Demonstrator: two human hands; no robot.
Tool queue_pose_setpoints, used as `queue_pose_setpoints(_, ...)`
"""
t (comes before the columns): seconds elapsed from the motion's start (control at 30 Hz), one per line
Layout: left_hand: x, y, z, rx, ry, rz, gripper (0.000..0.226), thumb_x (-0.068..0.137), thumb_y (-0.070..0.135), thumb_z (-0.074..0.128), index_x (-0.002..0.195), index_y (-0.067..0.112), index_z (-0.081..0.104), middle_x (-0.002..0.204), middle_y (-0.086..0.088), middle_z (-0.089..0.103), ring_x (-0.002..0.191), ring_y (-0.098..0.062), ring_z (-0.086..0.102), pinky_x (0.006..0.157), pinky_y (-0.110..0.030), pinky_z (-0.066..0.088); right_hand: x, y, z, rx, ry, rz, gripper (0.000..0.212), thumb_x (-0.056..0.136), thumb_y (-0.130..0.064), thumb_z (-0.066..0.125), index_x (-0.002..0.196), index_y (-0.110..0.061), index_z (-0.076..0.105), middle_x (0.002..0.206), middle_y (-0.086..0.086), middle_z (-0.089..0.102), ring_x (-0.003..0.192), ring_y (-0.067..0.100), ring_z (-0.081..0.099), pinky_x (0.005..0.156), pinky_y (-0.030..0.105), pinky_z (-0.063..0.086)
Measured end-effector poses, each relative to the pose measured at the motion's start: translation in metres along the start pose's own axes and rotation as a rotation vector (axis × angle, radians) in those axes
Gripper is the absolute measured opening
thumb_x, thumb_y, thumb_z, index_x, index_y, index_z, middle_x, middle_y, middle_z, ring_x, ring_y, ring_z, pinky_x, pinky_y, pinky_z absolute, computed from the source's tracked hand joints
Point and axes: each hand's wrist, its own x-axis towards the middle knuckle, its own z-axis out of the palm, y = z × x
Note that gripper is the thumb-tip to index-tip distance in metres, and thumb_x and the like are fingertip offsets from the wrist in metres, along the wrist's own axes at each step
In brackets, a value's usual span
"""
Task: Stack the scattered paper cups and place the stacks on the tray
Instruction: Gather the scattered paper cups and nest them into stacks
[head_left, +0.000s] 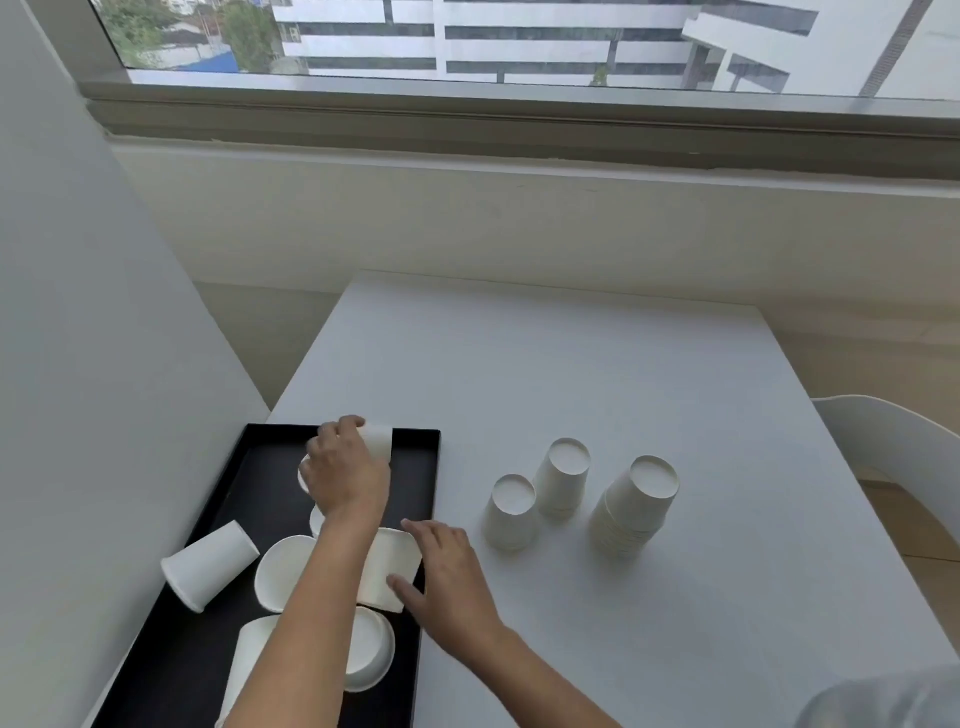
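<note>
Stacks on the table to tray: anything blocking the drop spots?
Yes. The tray is cluttered with loose cups lying on their sides, and both hands, the left hand and right hand, are over it. The table strip between the three stacks and the tray looks clear.

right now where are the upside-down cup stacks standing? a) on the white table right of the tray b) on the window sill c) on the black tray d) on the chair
a: three upside-down cup stacks stand on the white table, to the right of the black tray.
</note>
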Motion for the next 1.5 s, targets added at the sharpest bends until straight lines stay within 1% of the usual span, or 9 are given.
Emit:
queue_pose_setpoints(0.23, 0.015, -0.028, 0.006, 0.04, -0.164, -0.172, 0.074, 0.077, 0.033, 0.075, 0.136, 0.009, 0.036, 0.137, -0.017, 0.042, 0.127, -0.036, 0.039, 0.098, -0.048, 0.04, 0.01, -0.003, 0.017, 0.172, -0.005, 0.234, 0.053, 0.083, -0.044, 0.063, 0.124, -0.017, 0.043, 0.132, -0.003, 0.036, 0.12, 0.016, 0.034, 0.101, 0.023, 0.033)
queue_pose_setpoints(0.43, 0.018, -0.038, 0.012, -0.067, -0.198, -0.258, 0.075, 0.078, 0.024, 0.074, 0.138, 0.006, 0.032, 0.134, -0.022, 0.04, 0.122, -0.041, 0.043, 0.096, -0.048, 0.043, 0.004, 0.002, 0.012, 0.593, 0.03, 0.439, 0.032, 0.078, -0.031, 0.07, 0.084, -0.021, 0.04, 0.112, -0.005, 0.038, 0.093, -0.003, 0.047, 0.075, 0.014, 0.041)
queue_pose_setpoints(0.5, 0.017, -0.039, 0.013, -0.099, -0.187, -0.26, 0.073, 0.079, 0.021, 0.071, 0.139, 0.005, 0.031, 0.131, -0.023, 0.038, 0.119, -0.043, 0.044, 0.096, -0.048, 0.043, 0.001, 0.007, 0.01, 0.696, 0.065, 0.479, 0.029, 0.08, -0.027, 0.069, 0.082, -0.02, 0.041, 0.115, -0.002, 0.04, 0.096, 0.004, 0.051, 0.075, 0.012, 0.043)
queue_pose_setpoints(0.63, 0.016, -0.037, 0.011, -0.158, -0.154, -0.254, 0.07, 0.079, 0.019, 0.067, 0.138, 0.007, 0.031, 0.128, -0.023, 0.035, 0.114, -0.044, 0.045, 0.094, -0.048, 0.042, -0.002, 0.011, 0.007, 0.664, 0.087, 0.44, 0.028, 0.08, -0.03, 0.069, 0.097, -0.022, 0.049, 0.12, -0.004, 0.039, 0.103, 0.005, 0.051, 0.081, 0.012, 0.041)
queue_pose_setpoints(0.87, 0.014, -0.03, 0.004, -0.287, -0.135, -0.265, 0.062, 0.077, 0.015, 0.07, 0.126, -0.003, 0.036, 0.129, -0.024, 0.039, 0.117, -0.038, 0.039, 0.092, -0.042, 0.04, 0.01, -0.003, 0.01, 0.272, 0.085, 0.24, 0.076, 0.075, -0.047, 0.067, 0.14, -0.034, 0.03, 0.139, -0.005, 0.029, 0.126, 0.017, 0.039, 0.105, 0.032, 0.037)
queue_pose_setpoints(1.03, 0.011, -0.024, -0.003, -0.621, -0.091, -0.395, 0.051, 0.078, 0.014, 0.069, 0.111, 0.009, 0.031, 0.127, -0.019, 0.043, 0.103, -0.03, 0.046, 0.08, -0.04, 0.041, 0.024, -0.005, 0.013, 0.115, 0.044, 0.237, 0.094, 0.079, -0.053, 0.062, 0.15, -0.025, 0.008, 0.154, -0.005, 0.02, 0.136, 0.02, 0.026, 0.109, 0.034, 0.027)
queue_pose_setpoints(1.2, 0.007, -0.022, -0.01, -1.074, -0.173, -0.607, 0.056, 0.075, 0.014, 0.074, 0.111, 0.011, 0.03, 0.126, -0.019, 0.046, 0.103, -0.03, 0.054, 0.083, -0.042, 0.052, 0.035, -0.012, 0.016, 0.062, 0.046, 0.236, 0.077, 0.084, -0.044, 0.063, 0.146, -0.024, 0.023, 0.144, -0.005, 0.036, 0.129, 0.021, 0.032, 0.106, 0.032, 0.026)
queue_pose_setpoints(1.33, 0.006, -0.021, -0.021, -1.609, -0.469, -0.722, 0.042, 0.079, 0.006, 0.069, 0.117, 0.001, 0.052, 0.117, -0.018, 0.055, 0.098, -0.031, 0.06, 0.068, -0.039, 0.061, 0.034, -0.011, 0.013, 0.154, 0.062, 0.301, 0.045, 0.082, -0.042, 0.065, 0.121, -0.022, 0.052, 0.126, -0.002, 0.046, 0.118, 0.021, 0.039, 0.099, 0.029, 0.034)
queue_pose_setpoints(1.5, 0.002, -0.022, -0.021, -1.981, -0.592, -0.676, 0.021, 0.086, 0.011, 0.059, 0.106, 0.004, 0.057, 0.104, -0.016, 0.063, 0.099, -0.031, 0.063, 0.078, -0.044, 0.058, 0.021, -0.006, 0.002, 0.58, 0.104, 0.393, 0.02, 0.076, -0.029, 0.07, 0.08, -0.024, 0.051, 0.113, -0.005, 0.043, 0.095, 0.003, 0.051, 0.072, 0.005, 0.041)
